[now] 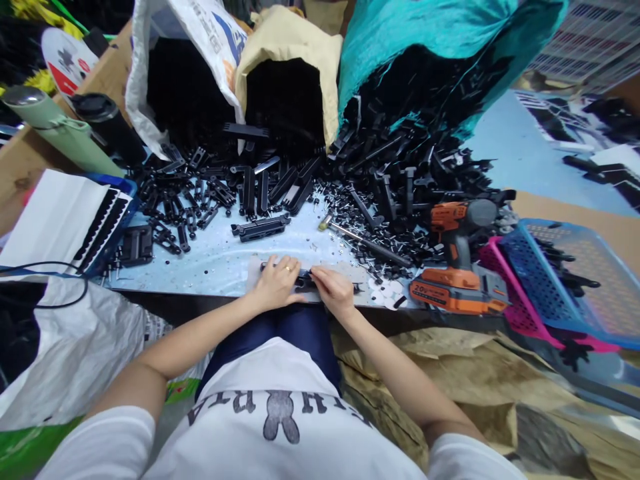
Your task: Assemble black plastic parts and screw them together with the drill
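At the front edge of the table, a long black plastic part [304, 283] lies flat between my hands. My left hand [278, 283] is closed over its left portion and presses it down, with a ring showing on one finger. Thumb and fingertips of my right hand [334, 291] are pinched together at the part's middle; whatever they hold is too small to make out. Just beyond, a hammer [367, 241] lies with its head toward the left. A finished-looking black bar assembly [261, 227] rests behind my left hand.
Loose screws and black pieces [370, 227] are heaped behind. An orange cordless drill [453, 267] stands at right, beside blue [555, 267] and pink baskets. Three sacks, white [200, 27], beige [290, 40] and teal [430, 27], spill black parts. Bottles [55, 130] stand left.
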Action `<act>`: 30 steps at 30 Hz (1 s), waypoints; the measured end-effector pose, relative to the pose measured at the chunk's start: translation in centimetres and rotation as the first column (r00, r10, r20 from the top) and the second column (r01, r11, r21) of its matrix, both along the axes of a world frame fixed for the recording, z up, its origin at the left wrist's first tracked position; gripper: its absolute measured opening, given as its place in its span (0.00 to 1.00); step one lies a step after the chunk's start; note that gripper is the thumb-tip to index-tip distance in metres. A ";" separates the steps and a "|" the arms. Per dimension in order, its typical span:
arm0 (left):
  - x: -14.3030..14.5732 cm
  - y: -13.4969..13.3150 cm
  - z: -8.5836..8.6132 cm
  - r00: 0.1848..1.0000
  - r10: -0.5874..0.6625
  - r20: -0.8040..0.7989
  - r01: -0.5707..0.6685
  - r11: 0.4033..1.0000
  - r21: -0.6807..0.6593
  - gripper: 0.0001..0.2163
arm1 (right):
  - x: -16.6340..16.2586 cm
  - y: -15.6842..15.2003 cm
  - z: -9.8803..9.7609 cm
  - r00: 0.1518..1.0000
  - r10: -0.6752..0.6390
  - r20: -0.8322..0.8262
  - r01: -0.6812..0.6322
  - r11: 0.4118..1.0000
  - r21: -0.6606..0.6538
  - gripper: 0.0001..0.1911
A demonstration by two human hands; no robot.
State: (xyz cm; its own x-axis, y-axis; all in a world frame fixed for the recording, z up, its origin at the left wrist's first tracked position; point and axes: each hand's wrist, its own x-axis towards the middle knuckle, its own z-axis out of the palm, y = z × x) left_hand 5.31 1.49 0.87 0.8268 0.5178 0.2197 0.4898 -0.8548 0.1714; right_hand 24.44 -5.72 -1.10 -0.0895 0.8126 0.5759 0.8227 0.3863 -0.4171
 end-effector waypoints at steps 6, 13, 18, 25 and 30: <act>2.8 -0.1 -0.8 0.997 0.046 -0.062 -0.056 0.985 -0.165 0.22 | 1.2 -0.6 -1.4 0.996 0.013 0.087 -0.008 0.999 -0.053 0.22; 2.5 -0.1 -0.2 0.997 0.046 -0.064 -0.057 0.979 -0.194 0.20 | 4.5 1.5 -1.3 0.879 0.371 0.299 -0.326 0.926 -0.189 0.21; 2.1 -0.3 0.1 0.997 0.005 -0.073 -0.017 0.986 -0.166 0.22 | 5.7 2.8 -0.4 0.795 0.447 0.410 -0.378 0.893 -0.243 0.22; -0.8 0.8 1.4 0.988 -0.084 -0.133 0.071 0.993 -0.097 0.19 | 5.6 1.8 1.6 0.849 0.180 0.497 -0.059 0.966 -0.250 0.33; -1.5 2.2 2.5 0.997 0.057 -0.046 -0.064 0.985 -0.158 0.22 | 3.6 1.4 4.0 0.918 0.281 0.280 -0.177 0.922 -0.344 0.33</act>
